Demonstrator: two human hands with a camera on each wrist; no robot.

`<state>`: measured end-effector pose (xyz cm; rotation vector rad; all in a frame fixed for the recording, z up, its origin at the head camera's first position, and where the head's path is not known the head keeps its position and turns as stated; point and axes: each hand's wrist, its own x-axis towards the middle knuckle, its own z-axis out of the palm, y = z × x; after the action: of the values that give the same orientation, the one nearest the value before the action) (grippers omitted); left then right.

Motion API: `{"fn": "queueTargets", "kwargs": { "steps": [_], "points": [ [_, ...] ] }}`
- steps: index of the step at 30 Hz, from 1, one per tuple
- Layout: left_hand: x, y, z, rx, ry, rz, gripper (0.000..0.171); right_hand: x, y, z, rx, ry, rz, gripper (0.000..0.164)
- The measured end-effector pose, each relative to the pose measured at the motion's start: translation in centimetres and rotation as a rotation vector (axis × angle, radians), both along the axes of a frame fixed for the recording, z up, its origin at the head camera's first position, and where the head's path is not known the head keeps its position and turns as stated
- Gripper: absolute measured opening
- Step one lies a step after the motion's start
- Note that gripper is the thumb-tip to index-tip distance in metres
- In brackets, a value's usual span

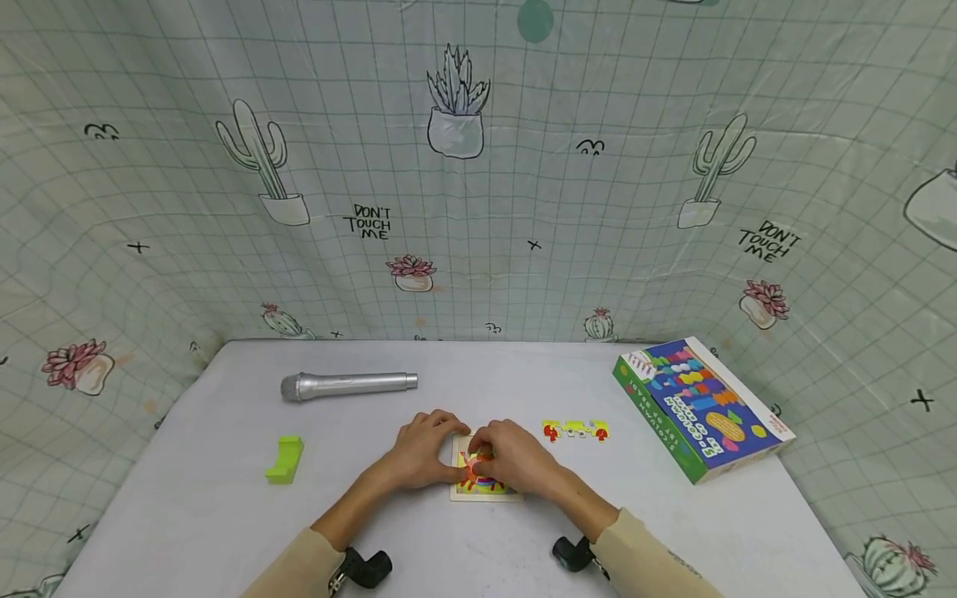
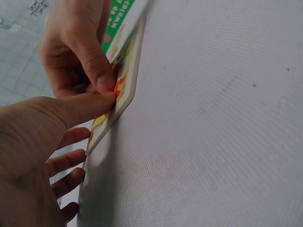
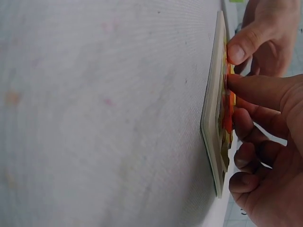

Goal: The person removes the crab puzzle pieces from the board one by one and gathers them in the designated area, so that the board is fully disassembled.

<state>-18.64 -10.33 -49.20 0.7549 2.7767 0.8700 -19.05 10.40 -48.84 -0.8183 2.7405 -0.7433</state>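
Note:
A small wooden jigsaw board (image 1: 488, 498) with a pale frame and a colourful picture lies flat on the table between both hands. My left hand (image 1: 420, 453) is at its left side, the thumb (image 2: 92, 106) straight and pressing on the picture, the other fingers spread near the edge. Over the board, my right hand (image 1: 517, 457) pinches an orange and red puzzle piece (image 3: 228, 116) between thumb and fingers. The piece sits slightly raised above the frame in the right wrist view. Fingers partly hide the picture.
Joined yellow and red puzzle pieces (image 1: 576, 429) lie right of the board. A blue and green toy box (image 1: 703, 407) stands at the far right. A silver microphone (image 1: 350, 385) and a lime-green block (image 1: 285, 460) lie to the left. A patterned cloth (image 1: 478, 216) hangs behind.

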Motion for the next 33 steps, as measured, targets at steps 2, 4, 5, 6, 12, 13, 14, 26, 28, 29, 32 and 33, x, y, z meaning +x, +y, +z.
{"fn": "queueTargets", "kwargs": {
  "steps": [2,4,5,6,12,13,14,26,28,29,32,33],
  "points": [
    [0.0,0.04,-0.01,0.002,0.003,0.003,0.056,0.0,0.02,0.04,-0.022,-0.018,-0.004,0.018],
    [0.05,0.04,0.03,0.006,0.003,0.004,0.056,0.01,0.04,0.06,-0.036,-0.031,-0.005,0.017],
    [0.06,0.04,0.04,0.005,0.002,0.005,0.056,0.01,0.04,0.05,-0.042,-0.037,-0.005,0.017],
    [0.07,0.04,0.05,0.005,0.001,0.005,0.057,0.0,0.05,0.04,-0.044,-0.04,-0.005,0.017],
    [0.05,0.05,0.1,0.0,-0.003,0.007,0.057,-0.14,0.05,0.08,-0.061,-0.061,-0.005,0.016],
    [0.04,0.06,0.11,0.0,-0.002,0.007,0.057,-0.17,0.06,0.12,-0.068,-0.066,-0.005,0.015],
    [0.03,0.06,0.1,0.001,-0.002,0.006,0.057,-0.2,0.08,0.15,-0.076,-0.07,-0.007,0.014],
    [-0.08,0.08,-0.09,-0.022,0.007,0.005,0.057,-0.3,0.39,0.12,-0.223,-0.173,-0.028,0.005],
    [-0.05,0.12,0.0,-0.026,0.003,0.007,0.057,-0.29,0.49,0.15,-0.249,-0.198,-0.033,0.005],
    [-0.04,0.14,0.05,-0.029,0.001,0.008,0.057,-0.29,0.55,0.18,-0.26,-0.207,-0.036,0.005],
    [-0.03,0.18,0.13,-0.037,0.001,0.008,0.058,-0.34,0.83,0.37,-0.295,-0.232,-0.04,0.005],
    [-0.02,0.18,0.14,-0.036,0.0,0.008,0.058,-0.38,0.97,0.43,-0.301,-0.236,-0.043,0.004]
  ]
}}
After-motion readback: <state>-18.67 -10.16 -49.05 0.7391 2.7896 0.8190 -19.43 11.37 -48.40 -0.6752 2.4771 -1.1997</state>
